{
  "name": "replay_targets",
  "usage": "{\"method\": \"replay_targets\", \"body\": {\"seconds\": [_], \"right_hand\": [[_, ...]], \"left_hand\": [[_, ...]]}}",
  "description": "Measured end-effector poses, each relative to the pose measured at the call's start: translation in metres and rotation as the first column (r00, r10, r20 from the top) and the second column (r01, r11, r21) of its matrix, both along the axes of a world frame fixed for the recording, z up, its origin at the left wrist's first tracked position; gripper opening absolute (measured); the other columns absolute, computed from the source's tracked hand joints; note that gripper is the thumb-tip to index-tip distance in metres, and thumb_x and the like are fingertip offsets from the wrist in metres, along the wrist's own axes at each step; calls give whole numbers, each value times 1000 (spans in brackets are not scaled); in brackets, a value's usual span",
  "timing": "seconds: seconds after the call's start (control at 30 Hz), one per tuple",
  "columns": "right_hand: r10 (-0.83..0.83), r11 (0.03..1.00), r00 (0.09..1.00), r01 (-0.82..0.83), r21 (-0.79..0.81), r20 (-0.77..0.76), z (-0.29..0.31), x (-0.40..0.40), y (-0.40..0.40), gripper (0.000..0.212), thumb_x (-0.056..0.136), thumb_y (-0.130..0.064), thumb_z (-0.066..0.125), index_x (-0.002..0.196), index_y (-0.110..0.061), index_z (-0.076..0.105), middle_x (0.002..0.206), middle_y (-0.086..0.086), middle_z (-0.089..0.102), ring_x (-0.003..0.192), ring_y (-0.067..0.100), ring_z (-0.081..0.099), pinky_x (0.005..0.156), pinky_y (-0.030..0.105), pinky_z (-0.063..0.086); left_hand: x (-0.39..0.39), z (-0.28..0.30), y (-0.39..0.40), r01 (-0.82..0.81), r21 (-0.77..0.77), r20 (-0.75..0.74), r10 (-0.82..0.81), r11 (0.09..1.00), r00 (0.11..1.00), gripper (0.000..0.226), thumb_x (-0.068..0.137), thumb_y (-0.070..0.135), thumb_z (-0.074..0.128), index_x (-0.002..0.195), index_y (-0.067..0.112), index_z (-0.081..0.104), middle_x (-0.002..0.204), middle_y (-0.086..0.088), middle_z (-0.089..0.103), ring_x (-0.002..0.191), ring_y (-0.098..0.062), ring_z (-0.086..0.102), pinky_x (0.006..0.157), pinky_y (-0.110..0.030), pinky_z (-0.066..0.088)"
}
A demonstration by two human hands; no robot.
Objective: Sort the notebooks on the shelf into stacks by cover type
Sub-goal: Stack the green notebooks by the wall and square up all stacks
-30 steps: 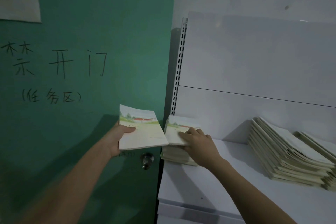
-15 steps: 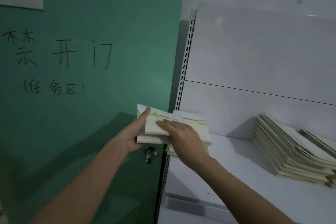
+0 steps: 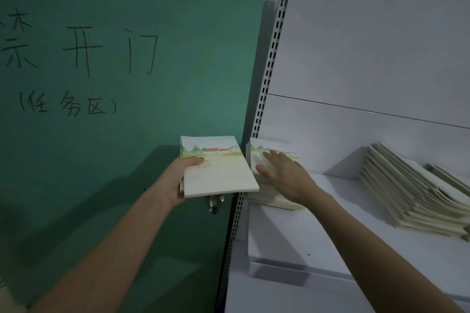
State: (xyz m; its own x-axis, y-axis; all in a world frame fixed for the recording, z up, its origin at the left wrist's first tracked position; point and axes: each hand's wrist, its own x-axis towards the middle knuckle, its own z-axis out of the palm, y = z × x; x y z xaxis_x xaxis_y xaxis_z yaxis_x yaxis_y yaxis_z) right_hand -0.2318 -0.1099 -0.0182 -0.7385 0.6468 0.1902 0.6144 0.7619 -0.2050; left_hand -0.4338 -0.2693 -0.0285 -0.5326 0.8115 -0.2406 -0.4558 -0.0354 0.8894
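- presently, landmark: white shelf, a flat board fixed to a slotted metal upright at its left edge, with a white back panel behind it.
- left hand: held out past the shelf's left edge, in front of the green door; thumb lies on the cover and the fingers curl beneath, gripping the held notebooks.
- held notebooks: a small bundle, more than one by the edges showing below; top cover bears a painted landscape with red roofs; carried level, just left of the shelf's upright, not touching the shelf.
- right hand: over the shelf's left end, fingers straight and spread, palm down, resting flat on the landscape stack; it grips nothing.
- landscape stack: a low pile at the shelf's far left, against the upright; top cover carries the same landscape picture; pale page edges show below the hand.
- cream stack: a taller, slumped pile of plain pale notebooks on the shelf's right part, well apart from the landscape stack, leaning towards the back panel.
- further pile: another plain pale pile at the shelf's right end, just beside the cream stack, cut by the frame edge.
- green door: left of the shelf, with black handwritten characters and a metal knob below the held notebooks.
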Motion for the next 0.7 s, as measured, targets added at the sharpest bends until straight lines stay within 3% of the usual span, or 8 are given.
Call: {"method": "replay_targets", "body": {"seconds": [0.1, 0.27, 0.33, 0.4, 0.47, 0.57, 0.63, 0.7], "right_hand": [[-11, 995, 994, 0, 98, 110, -13, 2, -2, 88, 82, -80, 17, 151, -26, 25, 159, -2, 24, 146, 20, 21, 116, 44, 20], [-16, 988, 1000, 14, 152, 12, -6, 8, -8, 51, 96, -54, 44, 141, -28, 44, 144, -3, 48, 130, 22, 46, 101, 38, 40], [-72, 997, 989, 76, 26, -128, 0, 13, -6, 42, 99, -47, 42, 140, -36, 46, 135, -1, 57, 119, 25, 55, 94, 37, 45], [-125, 992, 920, 105, -73, -373, 10, 16, -7, 36, 101, -45, 40, 132, -34, 54, 101, 2, 69, 89, 23, 62, 75, 36, 49], [-134, 991, 832, 105, -85, -539, 18, 14, -14, 32, 102, -40, 39, 124, -27, 58, 79, -4, 62, 72, 16, 57, 60, 32, 42], [-73, 997, 772, 54, -49, -632, 24, 11, -32, 33, 103, -37, 37, 129, -30, 56, 87, -3, 64, 77, 19, 59, 64, 37, 49], [-7, 1000, 792, 8, -1, -610, 25, 12, -44, 36, 102, -38, 37, 134, -37, 51, 92, -3, 66, 78, 19, 60, 67, 40, 52], [55, 997, 838, -22, 68, -543, 25, 17, -55, 37, 102, -36, 40, 138, -41, 48, 94, -6, 65, 78, 17, 58, 66, 33, 45]], "left_hand": [[1, -1, -4, 32, 26, 25, -32, 999, 999, 15, 94, 10, 55, 106, 5, 61, 78, -10, 75, 62, -21, 72, 47, -30, 56], [-3, 5, -4, 33, 38, 15, -33, 999, 999, 28, 94, 11, 56, 122, 6, 58, 87, -12, 75, 66, -24, 73, 47, -32, 56], [0, 9, -3, 38, 38, 11, -38, 999, 999, 31, 94, 12, 57, 125, 7, 57, 84, -11, 75, 63, -22, 73, 45, -31, 55], [4, 12, -2, 47, 34, -3, -47, 998, 999, 31, 95, 12, 57, 125, 8, 56, 82, -10, 75, 60, -21, 72, 44, -31, 54], [11, 14, 0, 51, 31, -33, -50, 998, 998, 32, 95, 14, 58, 126, 11, 54, 86, -9, 75, 64, -21, 73, 47, -32, 56], [24, 16, 7, 79, 12, -90, -78, 997, 993, 35, 94, 29, 62, 127, 18, 55, 95, -9, 76, 78, -24, 75, 56, -36, 58], [33, 19, 13, 110, -10, -144, -110, 994, 983, 44, 90, 46, 63, 126, 21, 56, 100, -9, 76, 87, -27, 74, 63, -38, 59], [44, 24, 21, 148, -18, -185, -149, 989, 971, 57, 85, 63, 58, 125, 23, 58, 102, -11, 75, 92, -29, 73, 68, -40, 58]]}}
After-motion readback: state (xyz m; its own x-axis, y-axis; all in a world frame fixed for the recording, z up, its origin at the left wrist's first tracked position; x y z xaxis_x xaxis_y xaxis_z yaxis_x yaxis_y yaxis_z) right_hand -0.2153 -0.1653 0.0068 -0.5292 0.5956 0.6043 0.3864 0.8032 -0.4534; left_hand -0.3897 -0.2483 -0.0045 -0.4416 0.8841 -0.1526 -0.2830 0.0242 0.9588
